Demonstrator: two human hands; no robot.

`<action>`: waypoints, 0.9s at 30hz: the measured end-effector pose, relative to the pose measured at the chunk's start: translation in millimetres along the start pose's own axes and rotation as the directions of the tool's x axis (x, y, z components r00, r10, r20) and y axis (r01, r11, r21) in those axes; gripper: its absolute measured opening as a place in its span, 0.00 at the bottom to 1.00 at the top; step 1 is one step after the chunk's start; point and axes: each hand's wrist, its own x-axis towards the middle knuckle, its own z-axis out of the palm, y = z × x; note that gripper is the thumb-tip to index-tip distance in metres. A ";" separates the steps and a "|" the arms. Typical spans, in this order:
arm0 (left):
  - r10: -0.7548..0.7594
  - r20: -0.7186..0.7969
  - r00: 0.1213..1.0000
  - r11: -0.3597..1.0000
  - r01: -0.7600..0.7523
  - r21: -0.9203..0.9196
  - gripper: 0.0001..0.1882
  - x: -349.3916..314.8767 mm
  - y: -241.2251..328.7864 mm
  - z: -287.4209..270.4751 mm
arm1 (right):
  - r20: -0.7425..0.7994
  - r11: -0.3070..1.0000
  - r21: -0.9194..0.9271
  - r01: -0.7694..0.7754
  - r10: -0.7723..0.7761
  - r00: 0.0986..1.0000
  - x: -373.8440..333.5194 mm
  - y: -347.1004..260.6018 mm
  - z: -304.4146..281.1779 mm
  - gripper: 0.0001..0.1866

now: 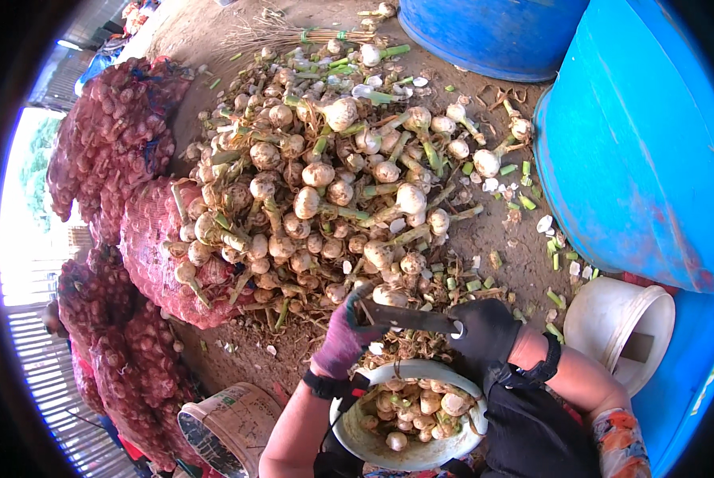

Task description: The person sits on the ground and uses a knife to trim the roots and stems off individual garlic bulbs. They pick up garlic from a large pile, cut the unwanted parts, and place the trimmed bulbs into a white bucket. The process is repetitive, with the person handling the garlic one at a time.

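Observation:
My right hand (484,333), in a black glove, is closed on the handle end of a knife (413,318). Its dark, broad blade points left. At the blade's tip is my left hand (346,338) in a purple-pink glove, its fingers drawn together; I cannot make out what is between them. A pale garlic bulb (390,296) shows just beyond the blade. Right below my hands, a pale green tub (347,440) holds several garlic bulbs (425,405) with short-cut stems. A big heap of garlic (318,175) with long stems lies on the ground ahead.
Full red mesh sacks (111,135) line the left side. A dirty white bucket (233,422) stands at lower left, and another white bucket (612,331) lies tipped at right. Large blue barrels (636,151) fill the far right. Cut green stems (527,202) litter the soil; a twig broom (293,33) lies behind.

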 end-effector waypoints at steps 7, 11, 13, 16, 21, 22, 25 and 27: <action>-0.003 0.067 0.998 0.988 0.013 -0.153 0.41 -21.0 1.2 31.9 | -0.020 0.986 -0.065 0.155 -0.156 0.987 -1.7 -11.4 -2.9 0.09; 0.003 -0.016 1.000 0.999 -0.002 0.050 0.47 -34.3 -10.2 41.8 | -0.052 0.966 0.005 0.260 -0.260 0.964 -1.0 -16.6 -0.6 0.09; 0.021 -0.036 0.999 0.998 -0.019 0.054 0.45 -35.8 0.3 50.3 | -0.043 0.964 0.006 0.266 -0.265 0.963 -2.7 -14.5 0.4 0.09; 0.113 -0.044 0.993 0.993 -0.112 0.032 0.40 -39.9 -4.9 55.1 | -0.046 0.959 0.021 0.284 -0.283 0.958 -3.5 -13.7 2.3 0.09; -0.058 0.053 0.997 0.998 0.059 -0.020 0.36 -42.2 -18.0 51.1 | -0.036 0.947 0.048 0.318 -0.317 0.948 -2.7 -5.7 6.9 0.08; -0.149 0.125 0.981 0.980 0.129 0.153 0.38 -37.1 -24.2 43.3 | 0.007 0.976 0.020 0.215 -0.215 0.977 -0.5 2.4 10.1 0.08; -0.110 0.351 0.930 0.989 0.068 0.128 0.37 -44.9 18.0 68.1 | 0.129 0.985 -0.150 -0.080 0.100 0.987 1.9 62.9 24.6 0.10; 0.026 0.378 0.926 0.999 -0.005 -0.054 0.38 -36.6 24.9 67.1 | 0.053 0.981 -0.158 -0.108 0.118 0.992 -9.2 63.9 14.3 0.10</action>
